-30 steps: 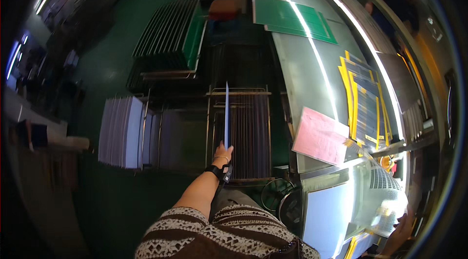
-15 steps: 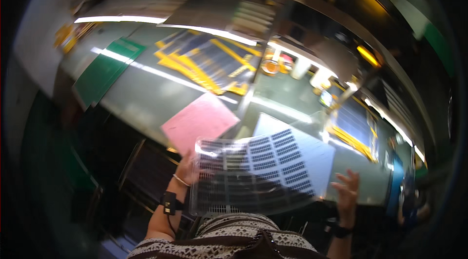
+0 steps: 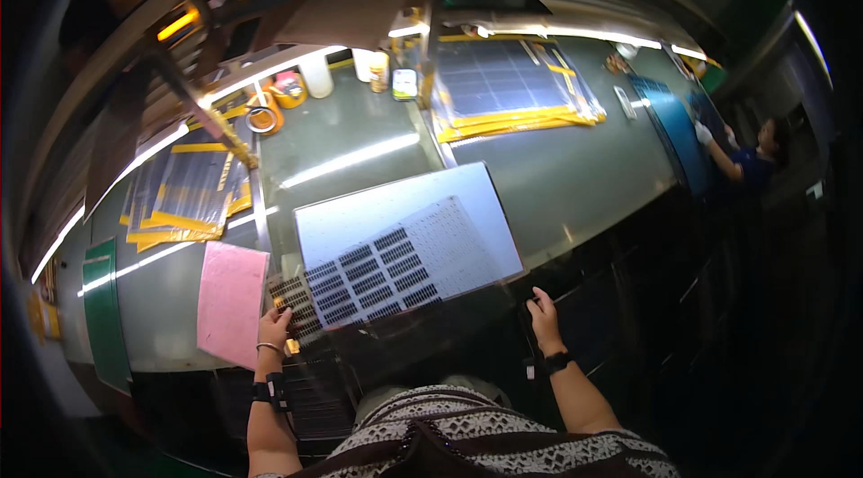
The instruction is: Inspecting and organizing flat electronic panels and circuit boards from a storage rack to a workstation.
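Note:
A clear plastic sheet printed with blocks of small dark marks is stretched out in front of me, partly over a pale blue-white panel on the bench. My left hand pinches the sheet at its left side, close to a pink sheet. My right hand has its fingers curled at the sheet's right end, just off the panel's near right corner; the clear edge there is hard to make out. The sheet's lower part is see-through against the dark below the bench edge.
Film stacks edged in yellow tape lie at the back, with more at the left. Tape rolls and bottles stand by a post. A green board lies far left. At right a person handles a blue panel.
The view has swung to the right. My right hand, spread and apart from the sheet before, is now curled at its right end. The sheet lies flatter over the pale panel.

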{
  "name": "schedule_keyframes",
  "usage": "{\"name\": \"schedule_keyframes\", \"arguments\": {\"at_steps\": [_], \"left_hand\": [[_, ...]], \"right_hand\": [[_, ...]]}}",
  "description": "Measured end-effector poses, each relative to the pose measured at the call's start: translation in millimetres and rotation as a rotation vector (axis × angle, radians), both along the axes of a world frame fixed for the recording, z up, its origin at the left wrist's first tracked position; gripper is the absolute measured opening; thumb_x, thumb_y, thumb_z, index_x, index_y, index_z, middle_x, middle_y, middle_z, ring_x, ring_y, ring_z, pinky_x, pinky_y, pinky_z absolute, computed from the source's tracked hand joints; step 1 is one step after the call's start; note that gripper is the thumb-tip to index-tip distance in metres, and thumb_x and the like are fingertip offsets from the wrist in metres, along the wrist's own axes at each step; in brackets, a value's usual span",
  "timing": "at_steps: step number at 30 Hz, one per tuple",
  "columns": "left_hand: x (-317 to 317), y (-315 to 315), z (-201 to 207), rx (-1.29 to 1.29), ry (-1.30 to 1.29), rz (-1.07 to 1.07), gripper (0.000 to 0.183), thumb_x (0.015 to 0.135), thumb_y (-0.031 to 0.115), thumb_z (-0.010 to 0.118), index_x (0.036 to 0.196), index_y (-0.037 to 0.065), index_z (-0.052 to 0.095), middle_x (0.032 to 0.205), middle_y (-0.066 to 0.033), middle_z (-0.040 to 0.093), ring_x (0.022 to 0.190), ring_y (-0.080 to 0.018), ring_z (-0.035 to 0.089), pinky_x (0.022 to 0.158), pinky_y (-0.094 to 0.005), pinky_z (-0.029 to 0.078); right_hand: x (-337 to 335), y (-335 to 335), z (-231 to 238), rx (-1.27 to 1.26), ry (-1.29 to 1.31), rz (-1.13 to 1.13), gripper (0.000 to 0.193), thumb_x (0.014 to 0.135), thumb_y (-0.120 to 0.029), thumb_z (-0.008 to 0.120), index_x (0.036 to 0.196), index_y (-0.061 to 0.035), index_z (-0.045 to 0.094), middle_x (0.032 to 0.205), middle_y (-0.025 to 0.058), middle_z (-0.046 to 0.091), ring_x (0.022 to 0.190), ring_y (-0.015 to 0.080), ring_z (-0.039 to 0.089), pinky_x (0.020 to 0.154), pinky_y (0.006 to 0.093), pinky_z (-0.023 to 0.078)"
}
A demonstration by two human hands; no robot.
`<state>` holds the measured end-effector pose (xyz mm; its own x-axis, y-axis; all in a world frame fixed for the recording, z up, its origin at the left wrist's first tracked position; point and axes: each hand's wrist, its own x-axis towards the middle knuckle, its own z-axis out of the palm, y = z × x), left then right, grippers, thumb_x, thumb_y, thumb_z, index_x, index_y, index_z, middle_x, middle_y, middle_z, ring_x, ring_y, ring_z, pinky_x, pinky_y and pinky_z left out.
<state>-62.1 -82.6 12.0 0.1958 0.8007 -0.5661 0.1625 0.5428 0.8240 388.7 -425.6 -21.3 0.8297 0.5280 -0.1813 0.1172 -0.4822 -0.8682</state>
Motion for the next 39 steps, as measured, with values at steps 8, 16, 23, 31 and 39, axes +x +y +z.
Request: {"name": "schedule_keyframes", "arguments": {"at_steps": [8,16,23,31,39], "left_hand": [[18.9,15.9,33.3,-0.012,0.108,-0.021,0.02,0.086,0.013,0.054,0.101,0.0,0.053,0.086,-0.0082,0.062,0.065,-0.0177,0.062,0.055,-0.0295,0.053],[120.0,60.3,61.9,0.489,0.151,-0.041,0.012,0.086,0.007,0.054,0.092,-0.003,0.058,0.078,-0.0052,0.062,0.066,-0.0091,0.058,0.058,-0.0202,0.047],[126.7,81.9,57.1,0.538,0.118,-0.092,0.016,0.087,0.011,0.054,0.097,0.0,0.058,0.08,-0.0055,0.064,0.063,-0.0113,0.06,0.055,-0.0216,0.049],[123.9,84.3,51.0,0.547,0.109,-0.085,0.015,0.087,0.009,0.053,0.097,-0.002,0.057,0.081,-0.0074,0.063,0.064,-0.0117,0.059,0.058,-0.0221,0.049],[112.8,115.1,-6.0,0.231,0.389,0.012,0.024,0.081,0.022,0.061,0.09,0.0,0.059,0.074,-0.0072,0.061,0.058,-0.0139,0.057,0.05,-0.0261,0.049]], "right_hand": [[-1.5,49.9,46.6,-0.246,0.417,0.259,0.012,0.081,-0.012,0.055,0.081,-0.0012,0.062,0.065,0.0061,0.06,0.054,0.0096,0.056,0.046,0.0211,0.043],[42.0,82.6,54.3,0.016,0.226,0.058,0.005,0.078,-0.003,0.056,0.078,0.001,0.058,0.065,0.0063,0.056,0.054,0.0125,0.056,0.048,0.0253,0.047],[48.1,82.5,38.5,-0.114,-0.169,0.122,0.015,0.068,-0.006,0.067,0.069,-0.0027,0.053,0.068,0.0088,0.05,0.06,0.0226,0.051,0.057,0.032,0.042],[53.4,84.2,36.6,-0.154,-0.147,0.13,0.017,0.067,-0.009,0.068,0.067,-0.0032,0.052,0.07,0.0095,0.051,0.061,0.0237,0.052,0.058,0.034,0.042],[52.3,87.0,37.5,-0.216,-0.317,0.254,0.019,0.067,-0.011,0.067,0.069,-0.0033,0.05,0.072,0.012,0.048,0.067,0.0312,0.049,0.06,0.0395,0.04]]}}
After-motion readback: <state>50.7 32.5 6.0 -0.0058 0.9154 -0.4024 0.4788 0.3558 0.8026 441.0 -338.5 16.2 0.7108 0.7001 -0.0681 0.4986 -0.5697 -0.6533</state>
